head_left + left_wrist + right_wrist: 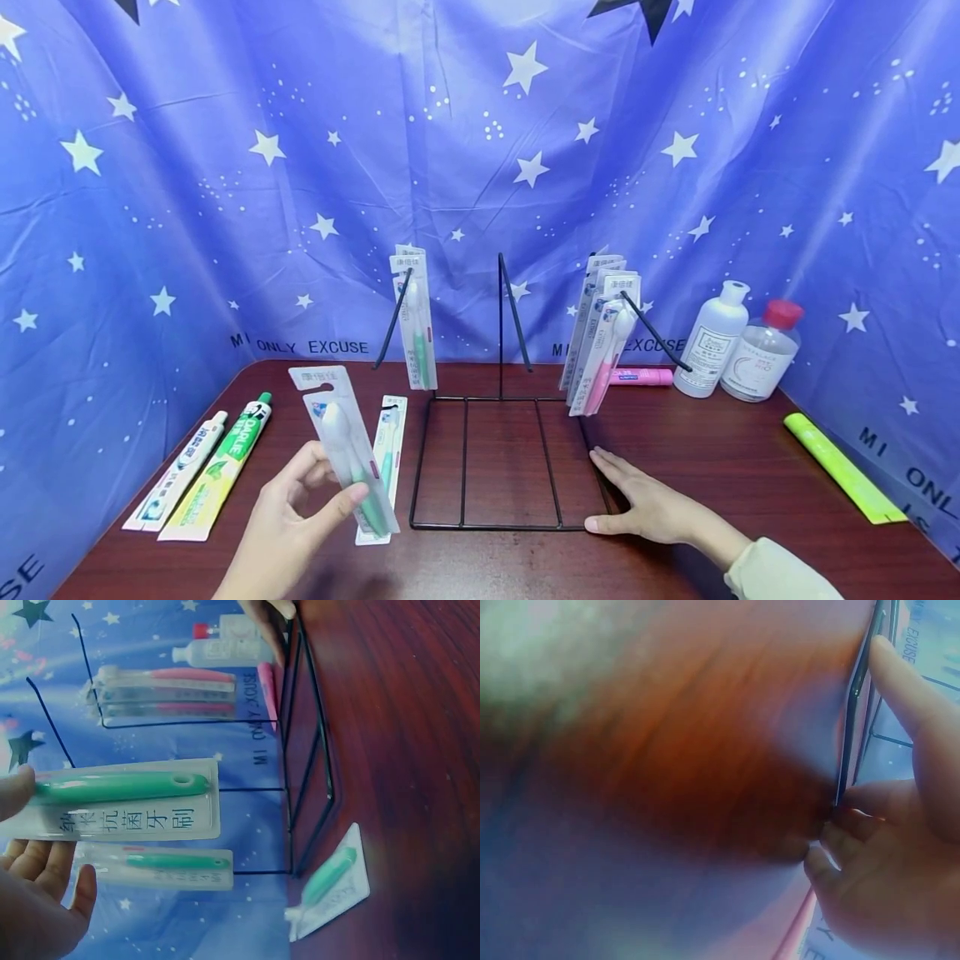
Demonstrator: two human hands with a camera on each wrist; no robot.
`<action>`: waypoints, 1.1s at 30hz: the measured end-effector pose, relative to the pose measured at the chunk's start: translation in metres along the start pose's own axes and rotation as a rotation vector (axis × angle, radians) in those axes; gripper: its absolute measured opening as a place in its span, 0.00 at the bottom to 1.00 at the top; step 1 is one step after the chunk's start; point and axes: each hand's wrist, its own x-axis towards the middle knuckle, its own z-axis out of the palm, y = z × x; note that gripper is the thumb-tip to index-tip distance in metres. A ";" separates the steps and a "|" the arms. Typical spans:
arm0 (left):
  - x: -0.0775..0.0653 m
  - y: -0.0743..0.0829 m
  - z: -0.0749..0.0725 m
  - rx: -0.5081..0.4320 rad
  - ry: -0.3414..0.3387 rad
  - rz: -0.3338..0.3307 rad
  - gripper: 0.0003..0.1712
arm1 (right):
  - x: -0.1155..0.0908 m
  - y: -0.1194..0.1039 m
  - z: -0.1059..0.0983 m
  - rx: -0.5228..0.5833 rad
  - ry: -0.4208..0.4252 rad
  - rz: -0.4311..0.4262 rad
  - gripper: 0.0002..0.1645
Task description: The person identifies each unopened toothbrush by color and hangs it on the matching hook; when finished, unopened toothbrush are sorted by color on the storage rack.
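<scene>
In the head view my left hand pinches a packaged toothbrush with a green handle between thumb and fingers. It is raised upright, left of a black wire display rack. My right hand touches the right side of the rack's base, its fingers along the side wire and the thumb by the front corner. Another packaged toothbrush lies on the table behind the held one. From the rack's left hook hang green-handled toothbrush packs; several packs, pink in front, hang at right. The middle hook carries nothing.
Two toothpaste tubes lie at the left of the dark wooden table. A pink tube, a white bottle and a red-capped bottle are behind at right. A yellow-green tube lies near the right edge.
</scene>
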 end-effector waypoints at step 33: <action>0.034 -0.011 0.019 -0.060 -0.050 -0.112 0.11 | 0.009 -0.013 -0.011 -0.093 -0.075 0.034 0.60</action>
